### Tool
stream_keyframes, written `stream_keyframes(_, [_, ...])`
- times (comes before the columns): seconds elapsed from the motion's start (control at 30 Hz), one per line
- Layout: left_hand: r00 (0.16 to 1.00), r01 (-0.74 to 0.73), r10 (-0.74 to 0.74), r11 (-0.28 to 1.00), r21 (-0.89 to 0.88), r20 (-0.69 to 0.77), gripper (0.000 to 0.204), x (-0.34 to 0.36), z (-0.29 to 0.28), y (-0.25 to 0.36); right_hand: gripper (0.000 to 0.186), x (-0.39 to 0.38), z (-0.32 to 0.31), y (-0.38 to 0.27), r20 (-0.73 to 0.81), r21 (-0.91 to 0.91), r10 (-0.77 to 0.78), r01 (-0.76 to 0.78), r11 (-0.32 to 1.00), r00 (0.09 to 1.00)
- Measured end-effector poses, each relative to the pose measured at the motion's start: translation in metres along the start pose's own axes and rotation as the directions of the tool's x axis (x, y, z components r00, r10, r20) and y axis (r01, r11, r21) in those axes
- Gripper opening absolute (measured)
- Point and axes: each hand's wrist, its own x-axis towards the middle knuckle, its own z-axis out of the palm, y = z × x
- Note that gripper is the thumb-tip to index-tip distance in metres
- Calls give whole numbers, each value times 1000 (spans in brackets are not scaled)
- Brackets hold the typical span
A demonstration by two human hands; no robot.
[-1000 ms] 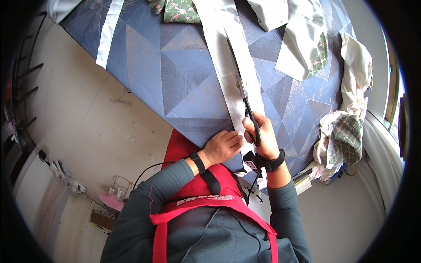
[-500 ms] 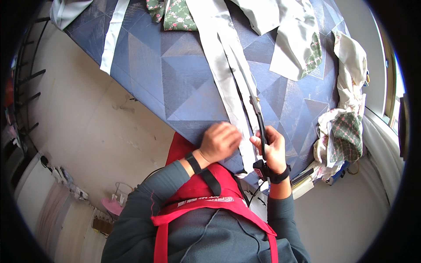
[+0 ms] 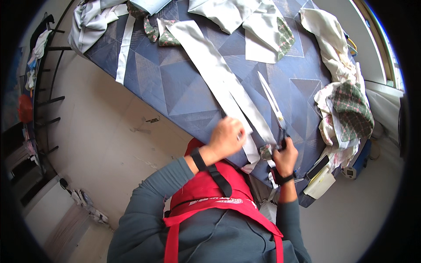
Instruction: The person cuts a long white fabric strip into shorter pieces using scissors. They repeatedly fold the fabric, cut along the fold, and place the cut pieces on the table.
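Note:
A pair of large scissors is in my right hand, its dark handles inside my curled fingers. The long silver blades lie close together and point away from me over the table. To the left, my left hand is closed, fingertips and thumb drawn together above a long white fabric strip. Whatever may be between those fingers is too small and blurred to make out. A lengthwise slit parts the strip's near portion into two tails. Beside my right hand lies a small green floral scrap.
White fabric with a green floral edge lies at the far side. Crumpled floral cloth hangs along the table's right edge. A narrow white strip lies far left. A notepad sits by the near right corner of the blue patterned table.
The scissors have moved off the white strip to the right, and their blades now show fully. My left hand's fingers have drawn together. The view has shifted, showing more of the table's left side.

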Motion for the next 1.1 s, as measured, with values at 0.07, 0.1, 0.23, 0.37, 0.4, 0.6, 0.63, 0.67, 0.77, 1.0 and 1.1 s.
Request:
stream_keyframes(0.07, [979, 68, -37, 986, -154, 198, 11, -29, 23, 34, 22, -43, -31, 43, -26, -34, 63, -64, 997, 998])
stream_keyframes(0.1, [948, 127, -47, 962, -241, 314, 12, -43, 34, 50, 22, -64, -44, 63, -35, -48, 92, -93, 994, 995])
stream_keyframes(0.23, [779, 172, 125, 900, -401, 615, 16, -78, 67, 90, 22, -121, -68, 117, -172, -179, 215, -245, 953, 961])
stream_keyframes(0.37, [749, 464, -168, 824, -326, 641, 24, -39, 40, 50, 29, -129, -56, 115, -301, 7, 169, -176, 984, 939])
stream_keyframes(0.4, [901, 292, -175, 922, -255, 397, 20, -16, 26, 28, 29, -124, -49, 109, -301, 41, 146, -140, 989, 942])
stream_keyframes(0.6, [975, 83, -19, 956, 283, -220, 35, 129, -116, -145, 34, -58, 19, 71, -220, 336, 150, -69, 939, 964])
stream_keyframes(0.63, [981, 4, 73, 916, 401, -178, 35, 143, -133, -170, 35, -48, 28, 67, -215, 285, 149, -84, 955, 965])
stream_keyframes(0.67, [987, 65, 22, 850, 523, -158, 37, 158, -151, -192, 36, -41, 32, 65, -173, 282, 170, -117, 952, 970])
stream_keyframes(0.77, [921, 389, -322, 731, 561, -219, 50, 174, -184, -237, 42, -38, 32, 56, -190, 176, 142, -109, 978, 971])
stream_keyframes(1.0, [991, -132, 134, 987, 88, -22, 36, 101, -74, -99, 26, -55, 33, 3, -150, 296, 56, -9, 955, 987])
stream_keyframes(1.1, [890, -224, 281, 955, -195, 359, 28, 25, 12, -8, 17, -39, 48, -9, 45, 399, 119, -127, 908, 992])
